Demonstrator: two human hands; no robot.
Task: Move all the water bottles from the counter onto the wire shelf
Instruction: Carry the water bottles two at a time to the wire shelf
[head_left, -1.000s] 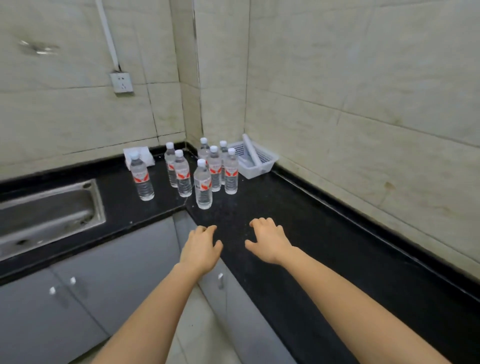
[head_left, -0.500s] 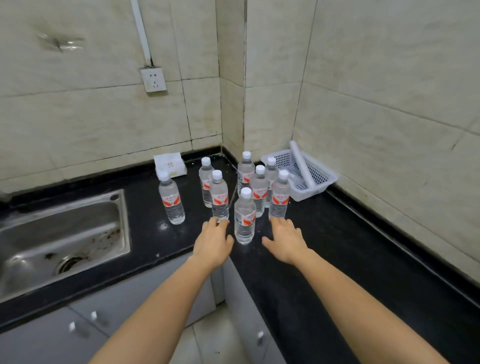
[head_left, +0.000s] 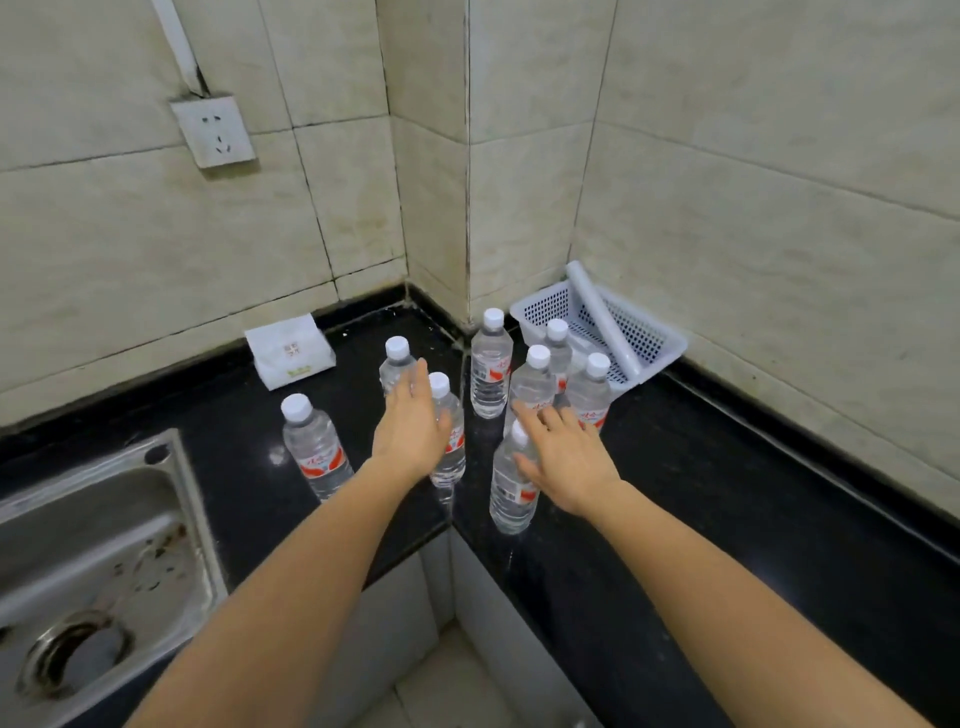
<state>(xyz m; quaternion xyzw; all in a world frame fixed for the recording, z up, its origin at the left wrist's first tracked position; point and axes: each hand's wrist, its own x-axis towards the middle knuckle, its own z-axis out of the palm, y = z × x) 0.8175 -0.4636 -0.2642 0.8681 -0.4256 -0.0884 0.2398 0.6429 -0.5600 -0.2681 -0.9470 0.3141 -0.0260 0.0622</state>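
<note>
Several clear water bottles with white caps and red labels stand upright in the corner of the black counter (head_left: 701, 467). The nearest bottle (head_left: 509, 493) stands by the counter's inner corner; another (head_left: 451, 441) is just left of it, and one (head_left: 311, 449) stands apart near the sink. My left hand (head_left: 410, 423) reaches over the left bottles with fingers extended, holding nothing. Over the nearest bottle's top, my right hand (head_left: 563, 454) is spread with straight fingers, its thumb beside the bottle. No wire shelf is in view.
A steel sink (head_left: 93, 561) is set into the counter at the left. A white mesh basket (head_left: 649, 338) with a white tube in it sits in the right corner. A small white box (head_left: 290, 351) lies against the back wall, under a wall socket (head_left: 213, 130).
Both hands have moved forward from the counter's edge to over the bottles. The view has come closer to the corner.
</note>
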